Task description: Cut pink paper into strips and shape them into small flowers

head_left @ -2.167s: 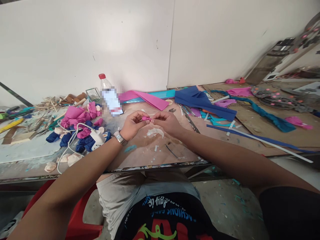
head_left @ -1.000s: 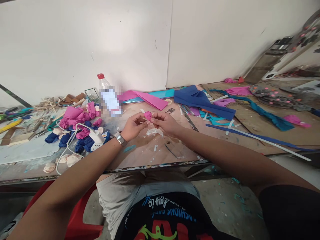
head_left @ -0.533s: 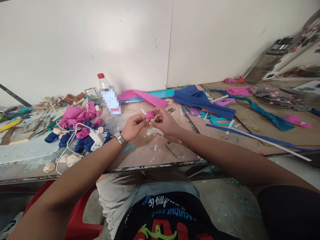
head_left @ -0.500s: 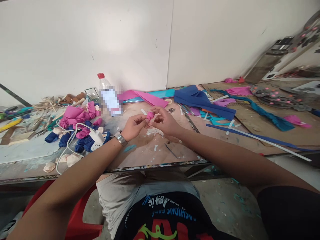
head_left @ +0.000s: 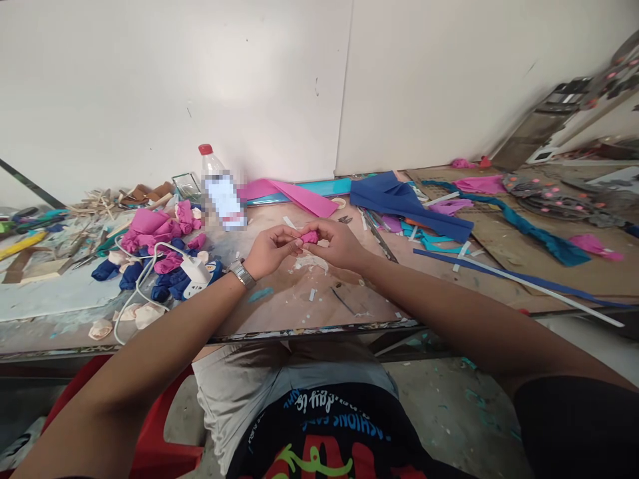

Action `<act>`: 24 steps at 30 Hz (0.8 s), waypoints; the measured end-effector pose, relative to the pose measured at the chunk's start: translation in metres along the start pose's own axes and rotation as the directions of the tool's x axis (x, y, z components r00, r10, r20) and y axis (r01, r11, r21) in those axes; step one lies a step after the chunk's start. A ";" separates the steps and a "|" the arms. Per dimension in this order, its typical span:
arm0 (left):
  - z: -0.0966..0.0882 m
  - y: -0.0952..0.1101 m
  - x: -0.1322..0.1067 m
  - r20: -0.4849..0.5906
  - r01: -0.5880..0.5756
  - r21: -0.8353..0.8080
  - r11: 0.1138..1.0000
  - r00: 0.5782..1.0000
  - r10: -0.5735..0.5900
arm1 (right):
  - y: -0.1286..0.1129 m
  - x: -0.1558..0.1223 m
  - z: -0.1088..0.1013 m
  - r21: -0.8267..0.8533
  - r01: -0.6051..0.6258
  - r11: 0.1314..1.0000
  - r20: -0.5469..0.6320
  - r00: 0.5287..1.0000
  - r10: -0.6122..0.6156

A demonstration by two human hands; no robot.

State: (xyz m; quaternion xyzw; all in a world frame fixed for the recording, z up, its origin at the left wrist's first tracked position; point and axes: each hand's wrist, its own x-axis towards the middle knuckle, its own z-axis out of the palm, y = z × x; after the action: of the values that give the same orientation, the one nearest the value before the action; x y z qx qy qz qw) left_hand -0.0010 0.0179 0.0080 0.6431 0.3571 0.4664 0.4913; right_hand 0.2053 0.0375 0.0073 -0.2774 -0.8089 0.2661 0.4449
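Both my hands meet over the middle of the worktable. My left hand, with a metal watch on its wrist, and my right hand pinch a small pink foam roll between their fingertips. The roll is held a little above the table top, and most of it is covered by my fingers. Just beneath my hands lies a whitish blob of dried glue.
A pile of pink and blue foam rolls lies at the left with a white glue gun and cable. A red-capped bottle stands behind. Pink and blue foam sheets and strips lie at the back and right.
The pink roll was lifted and turned between my fingers, then brought back down lower. My fingers now close more tightly over it.
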 end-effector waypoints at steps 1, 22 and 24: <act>0.000 0.000 0.000 -0.005 0.005 -0.005 1.000 1.000 -0.005 | 0.000 0.000 0.000 0.005 -0.006 1.000 0.003 1.000 0.006; 0.000 0.005 -0.001 -0.091 -0.021 -0.045 0.999 0.996 0.017 | -0.007 0.000 0.000 0.094 0.011 0.995 -0.048 0.999 -0.007; -0.001 0.003 -0.001 -0.085 -0.010 -0.021 1.000 0.996 0.008 | -0.009 0.000 0.002 0.154 -0.014 0.988 -0.040 0.999 0.020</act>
State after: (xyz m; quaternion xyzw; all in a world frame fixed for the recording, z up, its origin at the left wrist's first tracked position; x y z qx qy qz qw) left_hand -0.0018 0.0168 0.0106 0.6192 0.3697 0.4993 0.4802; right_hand 0.2017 0.0309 0.0125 -0.2548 -0.7743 0.3255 0.4792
